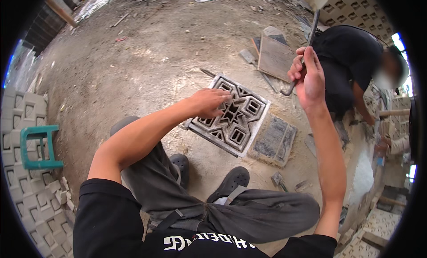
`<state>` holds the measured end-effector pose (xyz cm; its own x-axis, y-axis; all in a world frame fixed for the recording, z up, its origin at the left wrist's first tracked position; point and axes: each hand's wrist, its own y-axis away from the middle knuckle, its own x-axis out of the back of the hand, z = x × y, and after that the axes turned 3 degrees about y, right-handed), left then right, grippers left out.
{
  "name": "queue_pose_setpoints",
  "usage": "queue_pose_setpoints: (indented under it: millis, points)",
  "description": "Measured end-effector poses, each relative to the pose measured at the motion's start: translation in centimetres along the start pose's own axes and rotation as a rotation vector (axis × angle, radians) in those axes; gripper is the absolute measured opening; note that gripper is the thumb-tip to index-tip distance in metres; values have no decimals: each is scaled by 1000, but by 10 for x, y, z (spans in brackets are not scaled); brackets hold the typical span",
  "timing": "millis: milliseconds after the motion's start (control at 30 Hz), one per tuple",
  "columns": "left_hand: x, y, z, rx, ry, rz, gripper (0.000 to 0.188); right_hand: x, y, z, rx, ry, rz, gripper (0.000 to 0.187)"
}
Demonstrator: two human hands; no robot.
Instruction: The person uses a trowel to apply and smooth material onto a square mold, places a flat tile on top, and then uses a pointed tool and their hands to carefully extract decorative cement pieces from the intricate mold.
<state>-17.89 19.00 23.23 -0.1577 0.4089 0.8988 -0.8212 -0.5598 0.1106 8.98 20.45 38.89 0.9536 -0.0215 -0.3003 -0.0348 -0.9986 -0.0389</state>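
Note:
A square grey lattice mould (241, 132) with a star-shaped cut-out in its middle lies on the ground in front of my feet. My left hand (209, 102) rests over its left side, palm down with the fingers stretched out. Raised to the right of the mould, my right hand (308, 75) is closed round a dark metal bar (314, 28). One end of the bar points up and away, and its bent lower end hangs below my fingers. Beside the mould's right edge is a dusty flat rectangular slab (273, 140).
Flat boards (276, 53) and a trowel (247, 56) lie beyond the mould. A crouching person (351, 62) works at the right. A green stool (41, 146) and stacked patterned blocks (22, 186) stand left. A brush-like tool (279, 180) lies near my right knee.

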Motion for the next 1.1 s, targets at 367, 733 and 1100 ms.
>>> queue_pose_setpoints:
  millis: [367,733,1100]
  points:
    - [6,3,-6,70,-53,-42,41,-49,45,58,-226,-42,143,55]
    - [-8,9,-7,-1,-52,101,40,-66,36,92,-259,-62,219,65]
    - [-16,-12,-8,-58,47,122,32,-62,46,104,-371,-8,464,61]
